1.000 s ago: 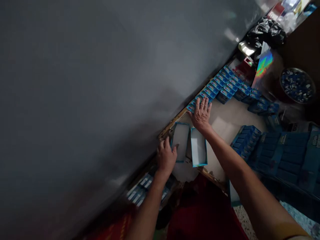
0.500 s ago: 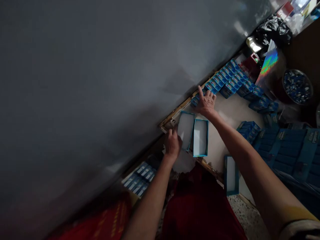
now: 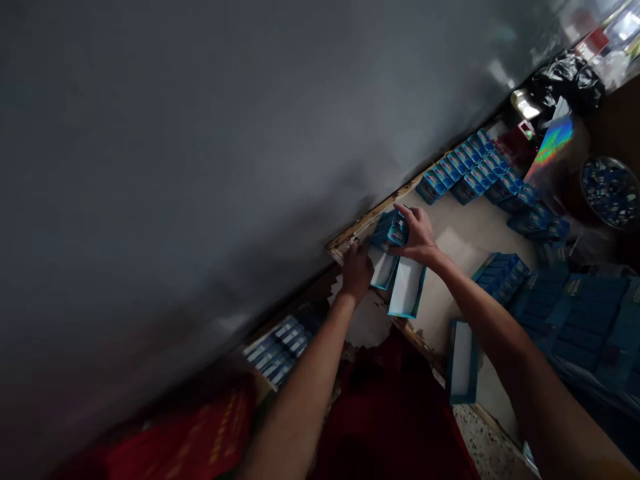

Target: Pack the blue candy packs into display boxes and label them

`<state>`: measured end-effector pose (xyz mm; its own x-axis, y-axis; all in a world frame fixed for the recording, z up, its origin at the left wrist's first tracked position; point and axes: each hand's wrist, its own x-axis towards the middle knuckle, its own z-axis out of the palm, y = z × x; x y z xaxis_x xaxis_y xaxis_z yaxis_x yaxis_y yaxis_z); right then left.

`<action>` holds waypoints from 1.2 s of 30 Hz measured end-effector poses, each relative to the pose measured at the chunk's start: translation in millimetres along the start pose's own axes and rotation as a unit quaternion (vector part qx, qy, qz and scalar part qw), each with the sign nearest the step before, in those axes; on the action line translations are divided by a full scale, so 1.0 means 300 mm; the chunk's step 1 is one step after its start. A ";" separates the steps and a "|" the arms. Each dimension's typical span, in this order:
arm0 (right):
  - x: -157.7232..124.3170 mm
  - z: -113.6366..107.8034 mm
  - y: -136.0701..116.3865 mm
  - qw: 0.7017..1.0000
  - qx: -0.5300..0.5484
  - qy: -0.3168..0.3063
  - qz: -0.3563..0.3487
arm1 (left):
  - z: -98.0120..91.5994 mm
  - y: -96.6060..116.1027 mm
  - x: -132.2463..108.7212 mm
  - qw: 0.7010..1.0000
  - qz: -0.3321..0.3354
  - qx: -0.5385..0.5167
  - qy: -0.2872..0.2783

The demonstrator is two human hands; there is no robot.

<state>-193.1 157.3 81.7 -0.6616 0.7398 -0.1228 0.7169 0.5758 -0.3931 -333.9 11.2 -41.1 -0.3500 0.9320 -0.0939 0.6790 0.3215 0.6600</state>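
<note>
My right hand (image 3: 419, 235) is closed around a small group of blue boxes (image 3: 393, 230), thumb on the near side and fingers at the far side. The boxes are over the upper end of an open blue carton tray (image 3: 383, 268) with a white inside. Along that tray's left edge my left hand (image 3: 357, 270) is curled, its fingers dark and partly hidden against the rim. A second open tray (image 3: 407, 288), white inside, lies just to the right. Rows of similar small blue boxes (image 3: 467, 163) stand farther back along the wall.
A grey wall (image 3: 200, 167) borders the pale tabletop (image 3: 445, 267). Stacked blue packs (image 3: 583, 313) stand at the right, near a third open tray (image 3: 462, 363). A metal bowl (image 3: 611, 192) sits at far right. More boxes (image 3: 280, 350) lie lower left.
My right hand has drawn several small boxes from the left end of the row toward the tray. My left hand stays at the tray's left side. The view has shifted slightly.
</note>
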 end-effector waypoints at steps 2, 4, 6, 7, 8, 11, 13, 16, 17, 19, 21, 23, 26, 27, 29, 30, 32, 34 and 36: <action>0.001 0.033 -0.019 0.998 -0.061 -0.016 0.006 | 0.005 0.005 0.002 1.000 0.003 0.021 -0.005; -0.002 0.063 -0.042 0.994 -0.103 -0.016 0.008 | 0.020 0.021 0.005 0.999 0.001 0.037 -0.013; -0.007 0.093 -0.058 0.992 -0.123 -0.013 0.004 | 0.037 0.042 0.006 0.999 -0.003 0.040 -0.011; -0.007 0.105 -0.061 0.992 -0.129 -0.013 -0.001 | 0.045 0.050 0.006 0.999 -0.006 0.040 -0.007; -0.004 0.110 -0.057 0.991 -0.132 -0.018 -0.005 | 0.050 0.055 0.005 0.999 -0.010 0.041 -0.003; 0.038 0.071 -0.001 0.992 -0.119 -0.034 0.001 | 0.051 0.042 -0.005 1.000 -0.003 0.027 -0.004; 0.096 -0.002 0.074 0.993 -0.108 0.010 0.037 | 0.037 0.010 -0.021 1.000 0.010 0.000 -0.009; 0.208 -0.109 0.206 0.973 -0.136 0.111 0.147 | -0.008 -0.043 -0.067 0.999 0.003 -0.035 0.012; 0.241 -0.127 0.243 0.965 -0.157 0.117 0.174 | -0.030 -0.054 -0.089 0.999 -0.003 -0.040 0.028; 0.284 -0.123 0.292 0.958 -0.196 0.097 0.186 | -0.082 -0.060 -0.138 0.997 -0.007 -0.040 0.060; 0.291 -0.083 0.304 0.958 -0.219 0.088 0.165 | -0.135 -0.046 -0.186 0.996 0.001 -0.035 0.086; 0.270 -0.037 0.291 0.957 -0.229 0.108 0.138 | -0.175 -0.024 -0.227 0.995 0.012 -0.022 0.102; 0.247 -0.014 0.268 0.956 -0.244 0.121 0.108 | -0.195 -0.006 -0.271 0.994 0.030 -0.004 0.106; 0.252 -0.023 0.268 0.956 -0.248 0.112 0.110 | -0.193 -0.008 -0.281 0.994 0.036 -0.003 0.102; 0.285 -0.057 0.281 0.955 -0.245 0.084 0.141 | -0.181 -0.022 -0.298 0.995 0.041 -0.008 0.095; 0.310 -0.078 0.293 0.956 -0.238 0.067 0.161 | -0.173 -0.031 -0.306 0.995 0.039 -0.009 0.093; 0.360 -0.111 0.327 0.957 -0.212 0.035 0.193 | -0.159 -0.047 -0.322 0.995 0.028 -0.006 0.091; 0.398 -0.121 0.363 0.962 -0.181 0.016 0.202 | -0.146 -0.053 -0.338 0.995 0.006 -0.002 0.096; 0.418 -0.107 0.394 0.971 -0.147 0.018 0.190 | -0.133 -0.046 -0.353 0.995 -0.013 -0.002 0.098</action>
<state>-184.3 329.4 49.1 -0.3329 0.9266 -0.1747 0.9428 0.3299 -0.0472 -331.8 -98.7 -10.5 -0.4864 0.8730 0.0354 0.6656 0.3440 0.6623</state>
